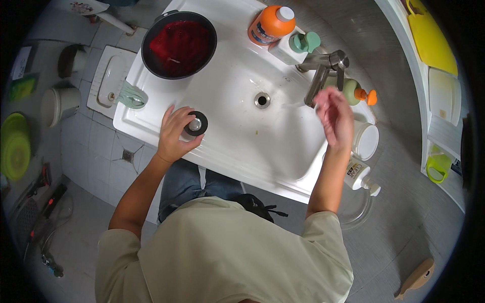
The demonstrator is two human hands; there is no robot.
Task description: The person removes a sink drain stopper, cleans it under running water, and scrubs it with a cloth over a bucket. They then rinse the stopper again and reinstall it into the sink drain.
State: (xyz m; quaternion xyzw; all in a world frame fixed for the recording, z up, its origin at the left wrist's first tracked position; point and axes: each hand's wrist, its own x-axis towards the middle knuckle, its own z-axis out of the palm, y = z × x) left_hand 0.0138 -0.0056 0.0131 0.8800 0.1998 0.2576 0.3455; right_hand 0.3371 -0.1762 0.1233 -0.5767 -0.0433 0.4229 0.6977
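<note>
My left hand (176, 132) is closed around a small round object with a black rim and a shiny silvery middle (196, 123), at the near left edge of the white sink (227, 83). Its lower part is hidden, so its kind is unclear. My right hand (337, 120), a little blurred, is raised beside the metal faucet (323, 68) on the right. Its fingers are loosely bent and apart, and I see nothing in them. Whether it touches the faucet I cannot tell. The basin's drain (262, 100) lies between my hands.
A dark pan-like basin (214, 50) holding something red and wet stands at the sink's far left. Along the back and right are an orange bottle (270, 25), a green-pump bottle (290, 48), an orange-pump bottle (348, 91) and a white tub (366, 141). A green cloth (132, 96) hangs over the left edge.
</note>
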